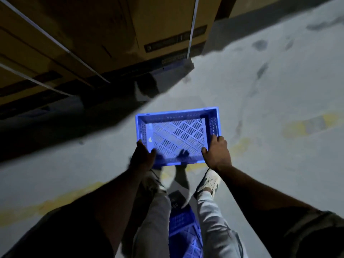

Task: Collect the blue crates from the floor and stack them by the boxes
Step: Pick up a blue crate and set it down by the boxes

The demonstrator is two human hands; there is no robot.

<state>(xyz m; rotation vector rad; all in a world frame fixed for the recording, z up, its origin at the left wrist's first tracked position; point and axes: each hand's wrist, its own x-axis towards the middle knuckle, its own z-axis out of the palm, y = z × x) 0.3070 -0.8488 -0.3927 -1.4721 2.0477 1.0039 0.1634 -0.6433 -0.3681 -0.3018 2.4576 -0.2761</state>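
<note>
I hold an empty blue slotted crate (176, 133) level in front of me, above the grey floor. My left hand (143, 156) grips its near left corner and my right hand (216, 153) grips its near right corner, thumbs inside the rim. Large brown cardboard boxes (89, 34) with white straps stand at the upper left, a short way beyond the crate. More blue crate (186, 231) shows low down between my legs, partly hidden by them.
The concrete floor (260, 81) stretches to the right and ahead, stained and crossed by worn yellow lines (305, 125). Dark shadow lies along the foot of the boxes. My feet in light shoes (208, 181) stand just under the crate.
</note>
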